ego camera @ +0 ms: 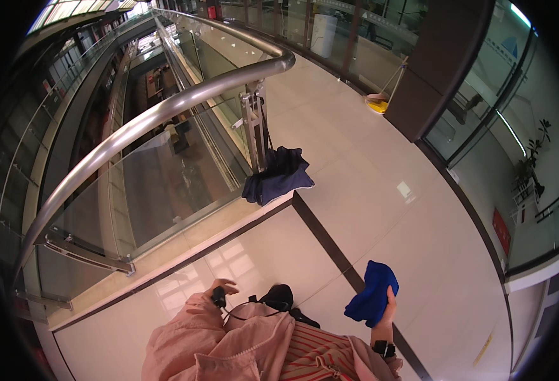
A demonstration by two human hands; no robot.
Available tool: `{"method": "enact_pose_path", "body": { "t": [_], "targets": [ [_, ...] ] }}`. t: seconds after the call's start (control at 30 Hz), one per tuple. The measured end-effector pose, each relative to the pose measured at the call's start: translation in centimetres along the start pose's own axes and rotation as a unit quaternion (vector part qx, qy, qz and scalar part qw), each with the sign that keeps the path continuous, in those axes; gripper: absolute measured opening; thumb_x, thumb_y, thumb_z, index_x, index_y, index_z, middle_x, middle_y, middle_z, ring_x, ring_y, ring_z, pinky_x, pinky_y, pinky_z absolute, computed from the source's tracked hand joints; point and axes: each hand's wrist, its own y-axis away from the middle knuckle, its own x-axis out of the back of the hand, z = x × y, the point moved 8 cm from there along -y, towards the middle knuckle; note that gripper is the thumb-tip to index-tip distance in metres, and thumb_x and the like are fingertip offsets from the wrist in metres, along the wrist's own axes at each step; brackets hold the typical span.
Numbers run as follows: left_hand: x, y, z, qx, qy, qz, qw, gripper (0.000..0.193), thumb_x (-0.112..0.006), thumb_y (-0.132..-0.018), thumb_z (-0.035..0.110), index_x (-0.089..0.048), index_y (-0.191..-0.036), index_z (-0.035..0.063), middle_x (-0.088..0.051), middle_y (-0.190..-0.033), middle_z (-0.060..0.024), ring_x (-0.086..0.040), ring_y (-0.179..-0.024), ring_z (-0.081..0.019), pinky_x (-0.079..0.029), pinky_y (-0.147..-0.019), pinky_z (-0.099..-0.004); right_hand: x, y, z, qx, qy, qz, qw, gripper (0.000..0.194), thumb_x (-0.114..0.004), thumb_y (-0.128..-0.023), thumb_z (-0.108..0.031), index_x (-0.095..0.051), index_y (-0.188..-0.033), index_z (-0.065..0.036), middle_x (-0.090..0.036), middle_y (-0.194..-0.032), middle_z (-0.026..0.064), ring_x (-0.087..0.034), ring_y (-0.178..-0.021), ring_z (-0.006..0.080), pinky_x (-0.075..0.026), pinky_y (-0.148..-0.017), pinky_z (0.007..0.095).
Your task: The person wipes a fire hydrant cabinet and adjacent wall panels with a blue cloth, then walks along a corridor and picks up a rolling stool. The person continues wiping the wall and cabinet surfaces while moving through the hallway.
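Observation:
A bunched blue cloth (374, 293) is gripped by my right hand (390, 309), held out over the tiled floor on my right. My left hand (223, 287) is near my waist with bent fingers apart and nothing visible in it. A cable runs beside it, and a black device sits on that wrist. Ahead of me, a dark navy fabric item (279, 176) hangs or rests at the base of the railing post (254, 126); which of the two I cannot tell. The curved steel handrail (179, 102) passes above it.
Glass railing panels (189, 166) border a drop to lower floors at left. A mop or broom with a yellow dustpan (377, 106) leans by a dark brown pillar (439, 71). Glass walls and a red mat (501, 231) lie to the right. My black shoes (279, 295) are below.

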Motion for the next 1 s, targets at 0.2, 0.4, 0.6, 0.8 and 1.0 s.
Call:
{"method": "enact_pose_path", "body": {
  "t": [0.2, 0.4, 0.6, 0.8, 1.0],
  "targets": [
    [-0.9, -7.2, -5.8, 0.099, 0.027, -0.091, 0.991, 0.051, -0.075, -0.081, 0.03, -0.061, -0.123, 0.0043, -0.073, -0.097, -0.0088, -0.07, -0.087, -0.0148, -0.056, -0.076, -0.0215, -5.1, -15.1, -3.9, -0.064, -0.016, -0.026, 0.997, 0.055, -0.055, -0.095, -0.035, -0.046, -0.137, -0.001, -0.057, -0.13, 0.0143, -0.057, -0.114, 0.0302, -0.046, -0.099, 0.0428],
    [-3.9, -23.5, 21.4, -0.052, 0.146, -0.164, 0.974, 0.047, -0.073, -0.083, 0.022, -0.059, -0.125, 0.0066, -0.069, -0.109, -0.0112, -0.068, -0.089, -0.0206, -0.054, -0.078, -0.0316, -9.9, -25.8, -10.9, -0.065, 0.05, 0.03, 0.996, 0.057, -0.055, -0.094, -0.04, -0.048, -0.136, -0.003, -0.057, -0.131, 0.013, -0.056, -0.116, 0.0298, -0.044, -0.102, 0.0426],
    [-6.1, -23.7, 68.0, -0.286, 0.442, -0.22, 0.821, 0.045, -0.064, -0.089, 0.015, -0.05, -0.132, 0.0083, -0.055, -0.097, 0.004, -0.054, -0.104, -0.012, -0.036, -0.109, -0.0396, -12.3, -36.6, -18.3, -0.002, 0.032, 0.018, 0.999, 0.055, -0.053, -0.096, -0.038, -0.048, -0.136, -0.002, -0.058, -0.13, 0.0128, -0.058, -0.114, 0.0285, -0.046, -0.099, 0.0408],
    [-4.1, -18.8, 91.2, -0.42, 0.583, -0.451, 0.529, 0.047, -0.057, -0.089, 0.005, -0.052, -0.13, 0.0261, -0.059, -0.086, 0.0092, -0.052, -0.105, -0.0114, -0.019, -0.116, -0.054, -14.3, -51.6, -23.3, -0.035, 0.043, -0.009, 0.998, 0.055, -0.053, -0.096, -0.037, -0.047, -0.137, 0.0, -0.057, -0.13, 0.0138, -0.058, -0.114, 0.029, -0.046, -0.099, 0.0409],
    [-0.5, -24.1, 102.6, -0.514, 0.562, -0.442, 0.474, 0.05, -0.062, -0.087, 0.008, -0.051, -0.13, 0.0326, -0.059, -0.083, 0.0131, -0.051, -0.109, -0.0114, -0.013, -0.117, -0.0596, -23.0, -68.1, -31.4, -0.045, 0.062, -0.097, 0.992, 0.052, -0.051, -0.097, -0.034, -0.047, -0.136, 0.0, -0.057, -0.13, 0.0135, -0.058, -0.114, 0.0286, -0.048, -0.098, 0.0406]
  ]
}}
